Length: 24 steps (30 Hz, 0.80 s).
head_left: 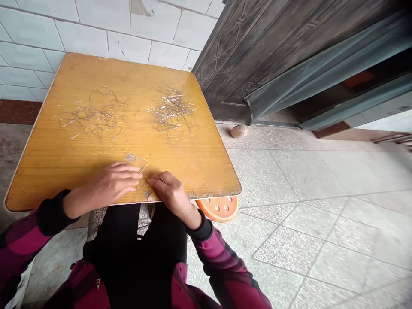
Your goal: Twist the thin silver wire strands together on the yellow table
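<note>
A thin bent wire (148,162) lies near the front edge of the wooden table (193,163). Its upper part curves round beside my left fingertips, and another stretch runs under them. My left hand (111,182) rests palm down, fingers stretched out over the wire. With thumb and forefinger, my right hand (169,189) pinches the wire's near end, just right of the left fingers. Farther back on the left spreads a loose pile of bent wires (96,118). At the back right sits a denser pile of straighter wires (174,107).
White wall tiles (135,47) stand behind the table, and a dark carved door (238,56) with a grey-green curtain (305,73) is to the right. An orange stool (222,209) shows under the table's right front corner. A roundish stone (239,131) lies by the door.
</note>
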Each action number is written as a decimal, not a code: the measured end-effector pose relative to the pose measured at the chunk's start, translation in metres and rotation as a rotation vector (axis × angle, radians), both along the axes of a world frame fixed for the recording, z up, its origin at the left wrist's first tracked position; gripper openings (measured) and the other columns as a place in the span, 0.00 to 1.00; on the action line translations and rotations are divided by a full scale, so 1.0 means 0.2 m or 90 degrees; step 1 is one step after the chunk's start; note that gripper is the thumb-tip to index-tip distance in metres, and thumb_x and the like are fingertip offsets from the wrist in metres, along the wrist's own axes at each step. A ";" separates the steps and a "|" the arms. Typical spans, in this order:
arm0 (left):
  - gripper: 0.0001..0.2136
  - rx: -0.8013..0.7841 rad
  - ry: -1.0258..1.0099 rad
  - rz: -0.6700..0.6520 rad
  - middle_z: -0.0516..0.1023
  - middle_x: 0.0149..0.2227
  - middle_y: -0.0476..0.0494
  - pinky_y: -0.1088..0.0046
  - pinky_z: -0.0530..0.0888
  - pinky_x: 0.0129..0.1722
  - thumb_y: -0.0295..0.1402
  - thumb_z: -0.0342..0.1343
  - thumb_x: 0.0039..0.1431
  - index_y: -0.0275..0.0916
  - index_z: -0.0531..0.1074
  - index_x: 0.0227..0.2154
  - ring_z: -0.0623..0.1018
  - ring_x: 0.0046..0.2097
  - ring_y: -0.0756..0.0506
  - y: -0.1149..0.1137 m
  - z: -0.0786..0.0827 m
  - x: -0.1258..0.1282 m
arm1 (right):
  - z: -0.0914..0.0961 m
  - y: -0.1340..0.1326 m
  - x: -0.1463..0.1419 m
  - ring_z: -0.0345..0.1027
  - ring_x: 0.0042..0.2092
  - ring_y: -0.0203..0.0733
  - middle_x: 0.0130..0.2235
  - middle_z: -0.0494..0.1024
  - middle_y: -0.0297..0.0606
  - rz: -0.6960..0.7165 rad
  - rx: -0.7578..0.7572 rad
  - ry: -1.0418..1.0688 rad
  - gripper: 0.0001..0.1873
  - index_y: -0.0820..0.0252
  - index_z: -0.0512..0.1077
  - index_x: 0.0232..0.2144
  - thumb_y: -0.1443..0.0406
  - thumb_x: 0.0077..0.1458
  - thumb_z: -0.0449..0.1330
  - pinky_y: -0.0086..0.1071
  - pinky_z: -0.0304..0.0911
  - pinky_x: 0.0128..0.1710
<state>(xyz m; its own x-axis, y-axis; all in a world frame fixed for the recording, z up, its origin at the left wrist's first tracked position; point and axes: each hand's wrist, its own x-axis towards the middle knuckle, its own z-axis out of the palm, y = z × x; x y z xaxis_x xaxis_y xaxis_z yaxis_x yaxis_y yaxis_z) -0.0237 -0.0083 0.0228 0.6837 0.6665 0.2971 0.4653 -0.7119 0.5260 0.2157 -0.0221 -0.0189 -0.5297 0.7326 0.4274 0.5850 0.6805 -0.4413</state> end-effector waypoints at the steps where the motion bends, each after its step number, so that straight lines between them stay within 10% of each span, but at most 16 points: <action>1: 0.12 0.015 0.019 -0.002 0.80 0.49 0.42 0.57 0.68 0.56 0.27 0.53 0.62 0.42 0.77 0.45 0.75 0.54 0.41 -0.04 -0.03 -0.02 | 0.00 0.00 0.00 0.70 0.40 0.39 0.38 0.76 0.42 -0.001 0.003 -0.003 0.12 0.61 0.76 0.42 0.69 0.64 0.53 0.33 0.68 0.38; 13: 0.17 0.195 0.168 0.081 0.71 0.58 0.37 0.45 0.58 0.62 0.20 0.46 0.64 0.36 0.70 0.53 0.68 0.62 0.37 -0.21 -0.12 -0.03 | 0.06 0.04 0.02 0.63 0.37 0.41 0.34 0.75 0.41 0.046 0.114 -0.155 0.14 0.63 0.75 0.40 0.70 0.66 0.49 0.34 0.60 0.36; 24: 0.24 0.196 0.260 0.084 0.62 0.63 0.29 0.41 0.51 0.64 0.41 0.55 0.62 0.33 0.66 0.57 0.59 0.66 0.32 -0.28 -0.13 -0.02 | 0.05 -0.02 0.05 0.61 0.35 0.41 0.31 0.73 0.39 0.045 0.139 -0.155 0.13 0.60 0.76 0.45 0.69 0.65 0.52 0.35 0.57 0.35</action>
